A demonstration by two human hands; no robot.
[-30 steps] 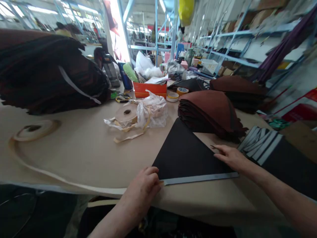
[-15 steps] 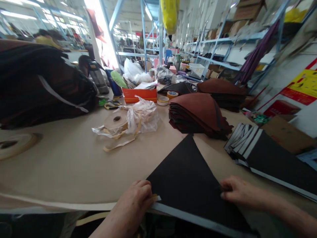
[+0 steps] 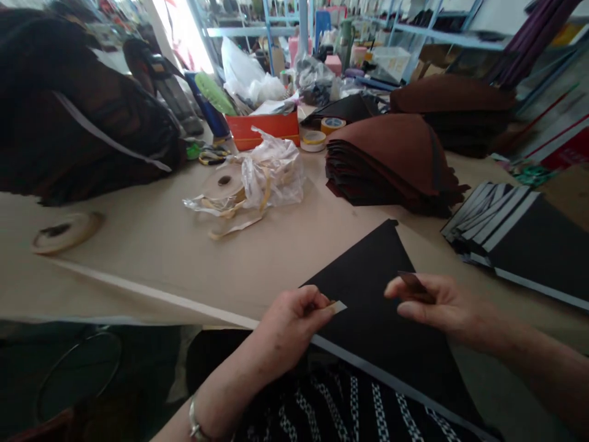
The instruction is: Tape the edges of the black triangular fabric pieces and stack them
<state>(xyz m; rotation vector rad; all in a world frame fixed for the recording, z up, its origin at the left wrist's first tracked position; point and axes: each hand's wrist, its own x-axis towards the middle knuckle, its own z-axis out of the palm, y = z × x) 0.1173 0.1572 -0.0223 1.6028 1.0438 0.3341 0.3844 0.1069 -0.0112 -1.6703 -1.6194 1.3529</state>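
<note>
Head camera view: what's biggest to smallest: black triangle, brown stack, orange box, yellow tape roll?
1. Black cloth triangle and brown cloth stack: they look about equal, and the triangle is nearer, so I'm unsure which is bigger.
2. Orange box.
3. Yellow tape roll.

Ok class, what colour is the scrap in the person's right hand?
The scrap in the right hand is dark brown, clear in the head view.

A beige tape roll [image 3: 223,186] beside a crumpled plastic bag [image 3: 275,175]
</note>
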